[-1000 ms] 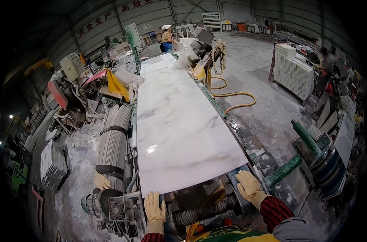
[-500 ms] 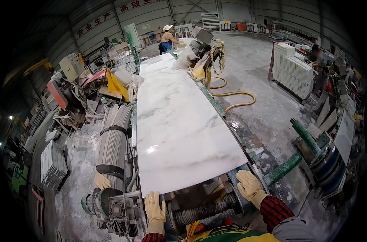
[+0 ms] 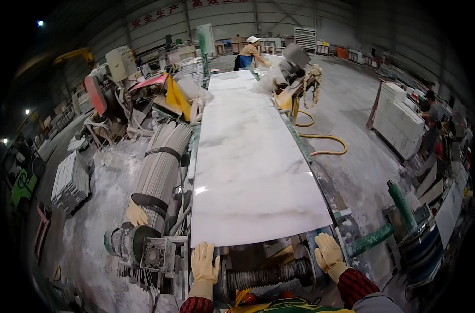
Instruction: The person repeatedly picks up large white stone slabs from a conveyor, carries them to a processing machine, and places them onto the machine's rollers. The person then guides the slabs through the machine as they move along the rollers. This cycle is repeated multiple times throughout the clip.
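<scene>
And here's the white marble slab [image 3: 253, 180], glossy and veined grey, running from twelve o'clock down toward six along a long machine bed [image 3: 298, 140]. Down between six and seven, the left hand [image 3: 204, 266], in a cream glove, lies at the slab's near corner, fingers stretched out flat, thumb set apart, gripping nothing; whether the fingertips touch the stone, I cannot tell. Over between four and five, the right hand [image 3: 331, 254], gloved to match, has its fingers extended over the end of the frame just beside the other near corner, nothing visible in their hold. Between those hands, toward six, sits a dark ribbed roller [image 3: 268, 274]. Out at nine, a strapped bundle of long pale strips [image 3: 161, 166], with another cream glove [image 3: 136, 213] against its lower end at eight. A yellow hose [image 3: 331, 142] curls across the floor near three, and up at twelve a person in a white cap [image 3: 248, 52] stands beyond the slab's far end, arm outstretched.
</scene>
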{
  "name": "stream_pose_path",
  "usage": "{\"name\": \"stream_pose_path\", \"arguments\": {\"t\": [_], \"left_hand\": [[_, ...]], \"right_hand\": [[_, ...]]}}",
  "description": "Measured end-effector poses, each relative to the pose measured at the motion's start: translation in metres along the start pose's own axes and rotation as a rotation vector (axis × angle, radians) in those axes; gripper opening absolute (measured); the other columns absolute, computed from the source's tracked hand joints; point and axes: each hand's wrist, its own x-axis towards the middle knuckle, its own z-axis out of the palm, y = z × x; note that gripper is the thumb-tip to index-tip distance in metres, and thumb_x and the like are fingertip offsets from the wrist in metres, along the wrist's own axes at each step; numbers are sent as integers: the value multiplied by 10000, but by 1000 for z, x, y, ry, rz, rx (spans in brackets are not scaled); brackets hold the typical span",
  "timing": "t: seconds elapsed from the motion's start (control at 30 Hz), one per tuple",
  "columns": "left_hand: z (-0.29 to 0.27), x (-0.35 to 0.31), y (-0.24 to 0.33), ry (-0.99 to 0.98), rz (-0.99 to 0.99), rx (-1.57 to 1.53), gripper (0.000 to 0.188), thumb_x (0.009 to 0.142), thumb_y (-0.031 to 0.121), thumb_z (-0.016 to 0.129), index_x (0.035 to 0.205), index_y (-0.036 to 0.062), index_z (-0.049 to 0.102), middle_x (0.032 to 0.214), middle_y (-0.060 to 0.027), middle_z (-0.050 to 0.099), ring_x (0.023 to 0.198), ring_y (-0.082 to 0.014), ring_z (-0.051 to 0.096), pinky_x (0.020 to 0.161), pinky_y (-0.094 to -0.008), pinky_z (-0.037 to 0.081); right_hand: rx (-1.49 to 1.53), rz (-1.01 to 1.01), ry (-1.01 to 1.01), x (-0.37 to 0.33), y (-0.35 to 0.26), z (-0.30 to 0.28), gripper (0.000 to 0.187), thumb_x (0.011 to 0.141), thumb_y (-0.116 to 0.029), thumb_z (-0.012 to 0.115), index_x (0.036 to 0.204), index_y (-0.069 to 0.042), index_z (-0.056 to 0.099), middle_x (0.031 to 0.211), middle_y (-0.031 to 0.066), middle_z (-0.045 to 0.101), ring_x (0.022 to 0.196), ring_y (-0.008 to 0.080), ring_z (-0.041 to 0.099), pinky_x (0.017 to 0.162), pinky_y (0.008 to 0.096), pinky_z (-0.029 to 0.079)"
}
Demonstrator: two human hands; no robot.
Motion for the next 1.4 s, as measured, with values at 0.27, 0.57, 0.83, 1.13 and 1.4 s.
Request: {"name": "stream_pose_path", "arguments": {"t": [0.27, 0.57, 0.83, 1.13, 1.4], "left_hand": [[-9, -4, 4, 44, -36, -105, 552, 965, 281, 708, 1459, 69, 584, 1519, -249, 550, 1400, -486, 492, 1203, -563, 373], [-5, -8, 0, 141, -21, -122, 569, 922, 274, 742, 1429, 65, 591, 1459, -220, 569, 1357, -450, 510, 1186, -550, 387], [-10, -12, 1, 133, -47, -101, 567, 928, 283, 742, 1437, 83, 593, 1465, -200, 574, 1372, -434, 507, 1196, -548, 378], [-16, -10, 5, 87, -63, -126, 551, 954, 297, 727, 1442, 85, 586, 1482, -197, 581, 1413, -418, 495, 1217, -541, 366], [-18, -12, 7, 31, -93, -107, 560, 964, 295, 721, 1463, 87, 577, 1505, -198, 570, 1399, -437, 509, 1220, -540, 367]], "right_hand": [[-23, 32, -72, -33, 28, 37, 405, 962, -178, 595, 1324, 3, 594, 1402, 280, 567, 1333, 498, 511, 1182, 561, 393], [-57, 134, -139, -53, 42, 54, 503, 1027, -210, 569, 1469, 30, 584, 1541, 316, 531, 1435, 516, 482, 1248, 579, 344], [29, 74, 110, -10, 43, 56, 417, 1024, -189, 582, 1337, 79, 648, 1357, 342, 632, 1256, 553, 586, 1143, 602, 428], [-194, 18, 86, 18, 87, 80, 426, 1039, -160, 570, 1423, 22, 606, 1432, 290, 615, 1345, 495, 557, 1170, 542, 430], [-145, 108, 42, 13, 82, 80, 452, 1039, -190, 512, 1404, 65, 593, 1473, 326, 558, 1366, 537, 497, 1174, 593, 389]]}}
